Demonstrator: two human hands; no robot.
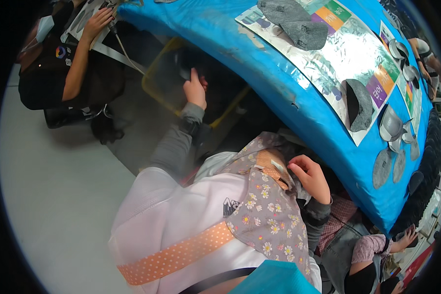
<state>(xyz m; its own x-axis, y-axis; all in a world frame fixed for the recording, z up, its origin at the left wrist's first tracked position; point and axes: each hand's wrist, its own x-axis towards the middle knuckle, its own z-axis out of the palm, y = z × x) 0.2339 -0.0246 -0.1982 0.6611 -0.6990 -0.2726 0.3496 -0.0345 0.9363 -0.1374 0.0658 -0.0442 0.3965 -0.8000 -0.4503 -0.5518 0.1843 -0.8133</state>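
My left hand reaches forward over a yellow-rimmed bin beside the table. Its fingers are closed, with the index finger extended along a dark, shiny-edged piece that is too blurred to name. My right hand hovers in front of my flowered apron, close to its orange dotted pocket edge. The fingers of that hand are loosely bent, thumb and forefinger slightly apart, and nothing shows between them.
A blue-covered table curves along the right, bearing printed sheets and several grey felt pads. At the upper left a person in black works at a machine with a cable. Another person's hand is at lower right.
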